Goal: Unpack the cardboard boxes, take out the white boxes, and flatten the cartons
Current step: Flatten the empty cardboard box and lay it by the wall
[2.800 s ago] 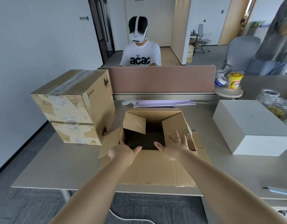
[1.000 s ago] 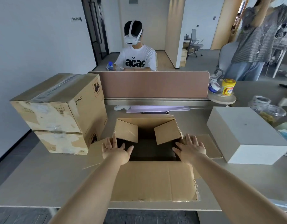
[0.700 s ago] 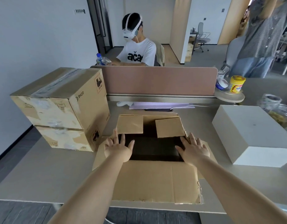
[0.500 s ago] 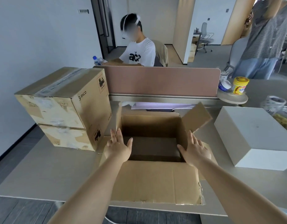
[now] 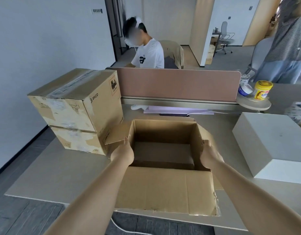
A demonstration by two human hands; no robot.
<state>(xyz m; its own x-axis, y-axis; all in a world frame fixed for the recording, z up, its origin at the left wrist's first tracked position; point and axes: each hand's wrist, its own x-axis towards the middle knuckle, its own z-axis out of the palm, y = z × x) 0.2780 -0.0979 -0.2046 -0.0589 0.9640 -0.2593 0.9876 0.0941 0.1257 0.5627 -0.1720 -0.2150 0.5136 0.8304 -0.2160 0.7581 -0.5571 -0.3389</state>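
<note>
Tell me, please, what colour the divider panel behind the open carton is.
Plain dusty pink; the divider panel shows best in the head view, the only one.

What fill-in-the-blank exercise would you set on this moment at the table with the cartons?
1. The open carton between the left hand and the right hand looks ____ inside.
2. On the table, ____ sealed cartons stand stacked.
3. The white box lies to the open carton's ____.
4. The jar on the round shelf has a ____ lid.
Missing words: empty; two; right; yellow.
</note>
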